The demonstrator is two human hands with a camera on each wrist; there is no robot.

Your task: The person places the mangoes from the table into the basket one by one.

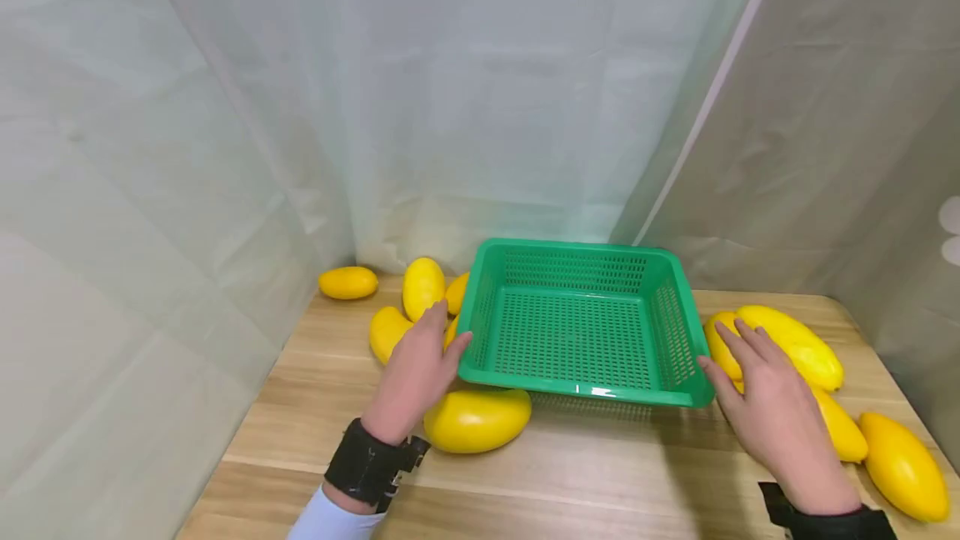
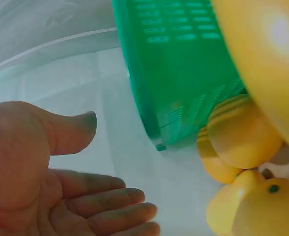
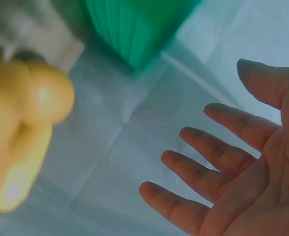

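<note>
A green plastic basket stands on the wooden table, its perforated floor showing. My left hand is beside its left front corner, fingers extended and thumb apart; the left wrist view shows a gap between thumb and basket. On the other side, my right hand hovers by the right front corner with its fingers spread. Nothing lies in its palm in the right wrist view. A yellow mango lies at the basket's left front. More mangoes lie under and around my right hand, partly hidden by it.
Several mangoes sit left of the basket, among them an upright one and a small one at the back left. Another mango lies near the table's right edge. Pale curtains hang behind and beside the table.
</note>
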